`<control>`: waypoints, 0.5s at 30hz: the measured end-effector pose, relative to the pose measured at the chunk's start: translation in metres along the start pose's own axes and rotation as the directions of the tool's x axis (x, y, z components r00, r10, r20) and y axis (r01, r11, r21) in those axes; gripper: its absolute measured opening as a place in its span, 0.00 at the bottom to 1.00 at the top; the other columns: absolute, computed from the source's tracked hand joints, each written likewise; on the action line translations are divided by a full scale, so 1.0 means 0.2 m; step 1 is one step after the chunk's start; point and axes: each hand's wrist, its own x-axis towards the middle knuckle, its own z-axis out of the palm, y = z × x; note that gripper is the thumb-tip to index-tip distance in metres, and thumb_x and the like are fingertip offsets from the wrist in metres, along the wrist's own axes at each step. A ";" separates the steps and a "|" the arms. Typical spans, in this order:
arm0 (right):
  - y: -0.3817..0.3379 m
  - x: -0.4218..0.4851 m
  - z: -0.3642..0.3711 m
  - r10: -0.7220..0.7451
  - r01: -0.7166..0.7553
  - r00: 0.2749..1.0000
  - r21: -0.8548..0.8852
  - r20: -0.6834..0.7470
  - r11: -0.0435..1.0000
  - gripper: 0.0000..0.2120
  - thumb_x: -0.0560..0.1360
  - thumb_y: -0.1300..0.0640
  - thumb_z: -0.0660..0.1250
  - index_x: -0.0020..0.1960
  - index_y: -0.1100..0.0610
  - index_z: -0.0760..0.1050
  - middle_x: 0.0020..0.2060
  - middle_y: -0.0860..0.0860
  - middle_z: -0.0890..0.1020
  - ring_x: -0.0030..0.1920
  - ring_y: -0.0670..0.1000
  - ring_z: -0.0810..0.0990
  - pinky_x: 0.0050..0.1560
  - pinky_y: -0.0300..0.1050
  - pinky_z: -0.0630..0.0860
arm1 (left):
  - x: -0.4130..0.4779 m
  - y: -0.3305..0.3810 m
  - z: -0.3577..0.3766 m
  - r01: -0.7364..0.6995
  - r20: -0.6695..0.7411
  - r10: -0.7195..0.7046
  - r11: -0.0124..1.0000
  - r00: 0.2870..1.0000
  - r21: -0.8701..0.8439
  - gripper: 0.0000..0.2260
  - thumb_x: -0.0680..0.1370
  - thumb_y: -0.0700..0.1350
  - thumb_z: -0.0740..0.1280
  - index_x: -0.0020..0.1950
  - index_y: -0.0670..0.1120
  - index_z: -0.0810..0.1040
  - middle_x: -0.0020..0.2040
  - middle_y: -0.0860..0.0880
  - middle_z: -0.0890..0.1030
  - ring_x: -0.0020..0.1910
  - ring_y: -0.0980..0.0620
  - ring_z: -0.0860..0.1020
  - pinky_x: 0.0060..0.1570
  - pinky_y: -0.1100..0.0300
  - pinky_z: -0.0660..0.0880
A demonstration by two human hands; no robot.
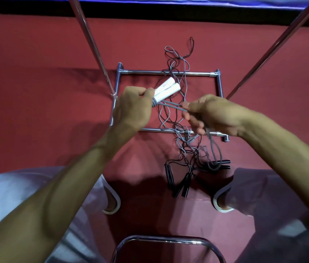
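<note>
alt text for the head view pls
A person's left hand grips two white handles while the right hand pinches the grey cord coiled round their base. Below lie tangled cords, black handles and a metal frame on a red floor.

Both forearms are bare down to the left hand [132,109] and right hand [212,114]. Pale grey trousers [7,196] cover the knees (the fabric is blurred), with white-edged slippers [119,203] on the feet.
</note>
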 end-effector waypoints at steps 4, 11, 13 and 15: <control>-0.02 0.00 -0.04 0.092 -0.149 0.974 0.273 0.208 0.950 0.19 0.83 0.52 0.58 0.34 0.55 0.71 0.22 0.47 0.62 0.23 0.46 0.62 0.25 0.37 0.64 | -0.04 0.01 0.01 -0.142 -0.130 0.180 0.956 0.975 0.258 0.18 0.81 0.55 0.60 0.45 0.43 0.82 0.39 0.41 0.81 0.44 0.36 0.77 0.41 0.50 0.72; 0.00 0.04 0.01 0.081 -0.075 0.996 0.181 -0.026 0.981 0.18 0.85 0.53 0.57 0.38 0.57 0.71 0.21 0.49 0.65 0.20 0.47 0.64 0.23 0.38 0.62 | -0.07 -0.02 0.03 -0.280 0.027 0.295 0.868 0.955 0.409 0.21 0.82 0.58 0.58 0.46 0.46 0.83 0.37 0.40 0.78 0.45 0.34 0.77 0.40 0.50 0.71; -0.01 0.05 -0.01 0.122 -0.109 0.992 0.280 -0.027 0.954 0.18 0.86 0.53 0.55 0.39 0.56 0.70 0.19 0.46 0.63 0.19 0.45 0.63 0.22 0.36 0.57 | -0.08 -0.01 0.02 -0.321 0.056 0.326 0.863 0.944 0.391 0.23 0.84 0.59 0.56 0.44 0.44 0.80 0.34 0.42 0.75 0.43 0.34 0.76 0.40 0.49 0.71; -0.01 0.06 -0.03 0.159 -0.146 0.987 0.368 -0.004 0.918 0.18 0.86 0.54 0.54 0.39 0.56 0.69 0.19 0.45 0.61 0.19 0.43 0.62 0.22 0.34 0.55 | -0.09 0.00 0.00 -0.372 0.086 0.370 0.837 0.925 0.402 0.24 0.85 0.60 0.52 0.39 0.46 0.74 0.36 0.41 0.78 0.42 0.35 0.76 0.39 0.49 0.69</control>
